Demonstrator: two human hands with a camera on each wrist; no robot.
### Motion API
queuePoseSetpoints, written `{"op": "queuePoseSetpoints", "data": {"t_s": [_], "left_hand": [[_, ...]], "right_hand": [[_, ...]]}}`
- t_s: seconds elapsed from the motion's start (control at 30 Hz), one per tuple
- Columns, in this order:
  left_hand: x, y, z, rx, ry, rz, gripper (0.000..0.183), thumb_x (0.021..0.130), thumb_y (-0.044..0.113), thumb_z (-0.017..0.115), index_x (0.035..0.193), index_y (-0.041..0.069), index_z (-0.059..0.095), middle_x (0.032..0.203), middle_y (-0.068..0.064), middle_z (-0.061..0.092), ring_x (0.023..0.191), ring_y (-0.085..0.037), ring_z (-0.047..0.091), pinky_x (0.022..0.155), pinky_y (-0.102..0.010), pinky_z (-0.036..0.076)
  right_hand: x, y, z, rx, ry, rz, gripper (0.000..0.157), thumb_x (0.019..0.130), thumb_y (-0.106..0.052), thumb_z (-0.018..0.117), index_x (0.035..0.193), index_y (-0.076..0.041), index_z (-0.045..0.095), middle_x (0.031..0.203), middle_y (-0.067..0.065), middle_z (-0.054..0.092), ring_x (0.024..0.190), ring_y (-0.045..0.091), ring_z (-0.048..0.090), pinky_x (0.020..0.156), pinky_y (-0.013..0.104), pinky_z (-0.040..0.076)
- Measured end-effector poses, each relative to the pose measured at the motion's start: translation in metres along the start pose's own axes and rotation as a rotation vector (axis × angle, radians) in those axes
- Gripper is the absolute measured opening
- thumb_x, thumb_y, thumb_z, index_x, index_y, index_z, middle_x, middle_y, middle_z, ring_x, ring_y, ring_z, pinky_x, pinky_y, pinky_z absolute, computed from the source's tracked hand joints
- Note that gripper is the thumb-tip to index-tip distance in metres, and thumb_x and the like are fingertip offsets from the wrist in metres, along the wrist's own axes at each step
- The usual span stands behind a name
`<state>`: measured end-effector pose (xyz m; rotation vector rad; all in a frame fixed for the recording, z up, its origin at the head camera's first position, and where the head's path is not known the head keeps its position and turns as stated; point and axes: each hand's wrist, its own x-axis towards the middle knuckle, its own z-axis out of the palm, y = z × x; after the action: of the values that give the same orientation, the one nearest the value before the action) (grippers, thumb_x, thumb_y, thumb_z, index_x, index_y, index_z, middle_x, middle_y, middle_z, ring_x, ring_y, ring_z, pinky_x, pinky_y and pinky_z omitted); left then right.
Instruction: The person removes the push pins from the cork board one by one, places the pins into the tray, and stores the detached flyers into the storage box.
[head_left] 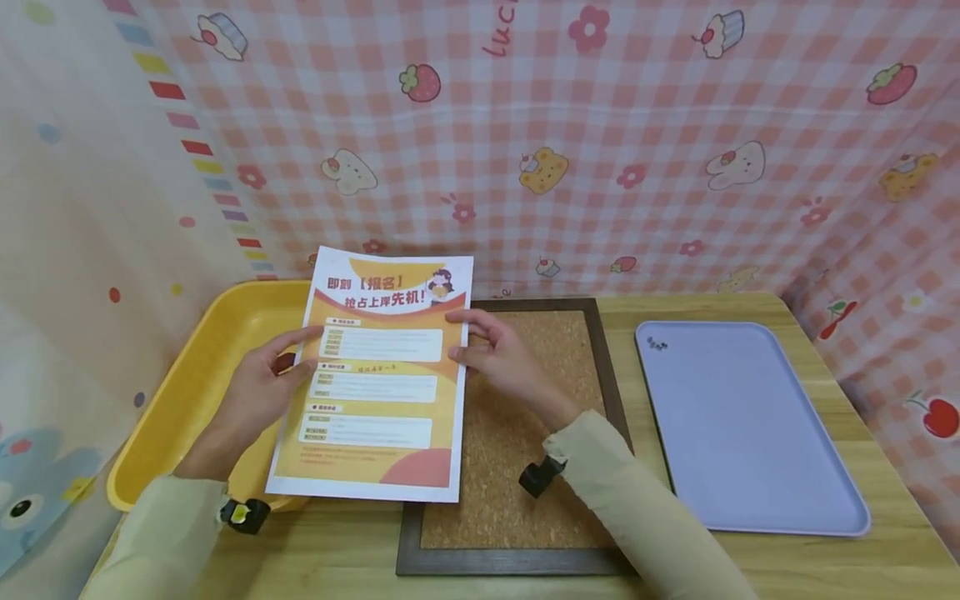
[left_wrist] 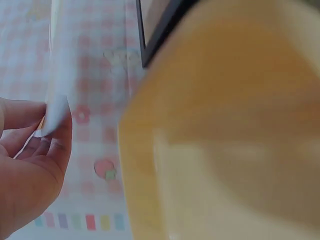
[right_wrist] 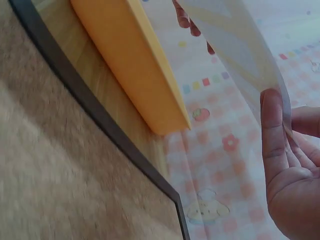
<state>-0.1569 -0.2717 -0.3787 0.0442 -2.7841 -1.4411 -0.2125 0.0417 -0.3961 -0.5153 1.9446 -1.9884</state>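
Note:
A printed flyer (head_left: 378,375) in yellow and orange, with Chinese lettering and a small cartoon figure, is held up in front of me by both hands. My left hand (head_left: 258,392) pinches its left edge between thumb and fingers. On the opposite edge my right hand (head_left: 510,358) pinches it the same way. In the right wrist view the back of the flyer (right_wrist: 240,50) shows, slightly bent near the thumb. Beneath it lies a cork board (head_left: 532,425) with a dark frame, partly covered by the sheet in the head view.
A deep yellow tray (head_left: 161,408) stands on the left, partly behind the flyer. To the right lies a shallow lavender tray (head_left: 750,433) with small dark items (head_left: 657,343) in its far left corner. Patterned curtains (head_left: 570,225) enclose the wooden table (head_left: 337,550).

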Motion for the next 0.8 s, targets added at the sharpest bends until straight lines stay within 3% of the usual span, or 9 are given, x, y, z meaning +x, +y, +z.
{"op": "queuePoseSetpoints", "data": {"t_s": [0.2, 0.4, 0.63, 0.8], "left_hand": [[0.001, -0.012, -0.018, 0.035, 0.031, -0.042, 0.047, 0.102, 0.02, 0.057, 0.148, 0.015, 0.049, 0.134, -0.02, 0.052, 0.099, -0.027, 0.054, 0.068, -0.016, 0.051], [0.001, -0.02, -0.031, 0.062, 0.081, -0.089, 0.046, 0.102, 0.023, 0.055, 0.147, 0.013, 0.049, 0.135, -0.02, 0.05, 0.1, -0.027, 0.052, 0.068, -0.014, 0.049], [0.005, -0.028, -0.042, 0.051, 0.078, -0.181, 0.049, 0.103, 0.029, 0.053, 0.15, 0.017, 0.045, 0.138, -0.018, 0.046, 0.101, -0.029, 0.054, 0.068, -0.018, 0.051], [0.008, -0.035, -0.051, 0.075, 0.096, -0.23, 0.049, 0.103, 0.032, 0.051, 0.151, 0.02, 0.044, 0.143, -0.018, 0.043, 0.107, -0.032, 0.053, 0.068, -0.015, 0.049]], "right_hand": [[0.014, 0.0, 0.023, 0.023, 0.008, 0.028, 0.045, 0.094, 0.002, 0.062, 0.137, -0.009, 0.054, 0.134, 0.012, 0.062, 0.091, 0.025, 0.073, 0.074, 0.037, 0.059], [0.026, 0.002, 0.042, 0.05, 0.003, 0.001, 0.044, 0.095, 0.004, 0.061, 0.137, -0.005, 0.053, 0.134, 0.016, 0.061, 0.084, 0.02, 0.072, 0.071, 0.041, 0.06], [0.038, 0.011, 0.061, 0.041, 0.052, 0.019, 0.043, 0.094, 0.0, 0.063, 0.136, -0.009, 0.057, 0.128, 0.012, 0.066, 0.083, 0.019, 0.071, 0.068, 0.035, 0.059], [0.044, 0.014, 0.078, 0.087, 0.096, 0.058, 0.044, 0.092, 0.002, 0.065, 0.134, -0.01, 0.059, 0.126, 0.011, 0.066, 0.079, 0.02, 0.073, 0.072, 0.044, 0.06]]}}
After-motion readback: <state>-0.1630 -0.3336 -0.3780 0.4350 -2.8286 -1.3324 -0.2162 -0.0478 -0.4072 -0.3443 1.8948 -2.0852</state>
